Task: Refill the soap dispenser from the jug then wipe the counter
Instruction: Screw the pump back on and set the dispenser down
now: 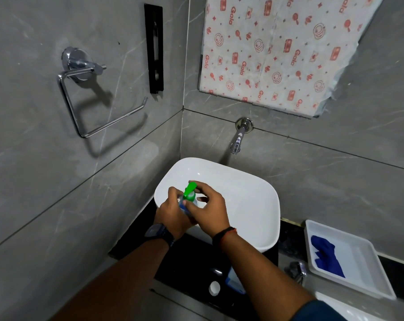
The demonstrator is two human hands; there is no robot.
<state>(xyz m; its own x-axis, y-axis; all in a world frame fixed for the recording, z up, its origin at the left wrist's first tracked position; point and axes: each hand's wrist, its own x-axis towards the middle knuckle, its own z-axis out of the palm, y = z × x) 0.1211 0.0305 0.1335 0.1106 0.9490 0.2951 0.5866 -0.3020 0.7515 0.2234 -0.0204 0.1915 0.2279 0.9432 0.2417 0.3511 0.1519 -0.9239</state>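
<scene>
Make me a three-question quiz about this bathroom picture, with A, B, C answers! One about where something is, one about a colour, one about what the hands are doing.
1. Where is the blue cloth?
A. in the white tray
B. in the sink
C. on the towel ring

2. What colour is the soap dispenser pump?
A. red
B. green
C. yellow

3. What are the hands doing?
A. both hold the dispenser
B. both empty
C. wiping

Answers: 1 A, the cloth lies in the tray; 2 B, the pump top is green; 3 A, left hand and right hand grip it over the sink.

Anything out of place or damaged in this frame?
Yes. The patterned paper sheet covering the wall mirror is torn ragged along its right edge. A small white cap lies loose on the black counter. No spill is visible.
</scene>
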